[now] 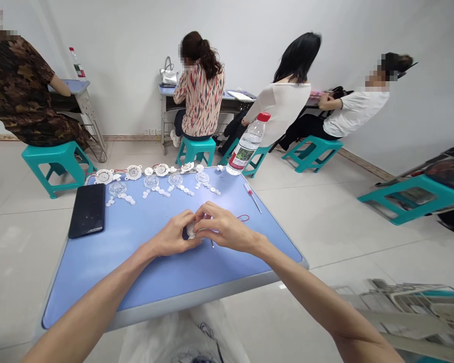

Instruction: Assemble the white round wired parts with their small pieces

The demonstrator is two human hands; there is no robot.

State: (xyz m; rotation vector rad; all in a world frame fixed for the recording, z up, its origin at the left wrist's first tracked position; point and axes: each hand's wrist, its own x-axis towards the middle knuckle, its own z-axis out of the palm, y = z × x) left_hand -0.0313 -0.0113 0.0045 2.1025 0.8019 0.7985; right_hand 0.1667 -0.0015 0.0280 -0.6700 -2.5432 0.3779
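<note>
Mid-bench (155, 287): left hand (174, 236) has fingers curled round a white round part (191, 230); right hand (222, 227) has fingers bunched against it, exact pinch hidden; red wire (245, 216) right of bench centre; dark phone (87, 210) at bench's left edge; slim tool (250, 192) near bench's right edge; clear discs (151, 182) toward bench's far edge; bottle (244, 151) at bench's far-right corner.

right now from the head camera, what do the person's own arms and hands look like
The left arm and right arm are slim and bare, with no sleeve showing in frame. The left hand and right hand are ungloved, and no watch, bracelet or ring is visible on either. Finer details, such as nails, are too small to tell.
</note>
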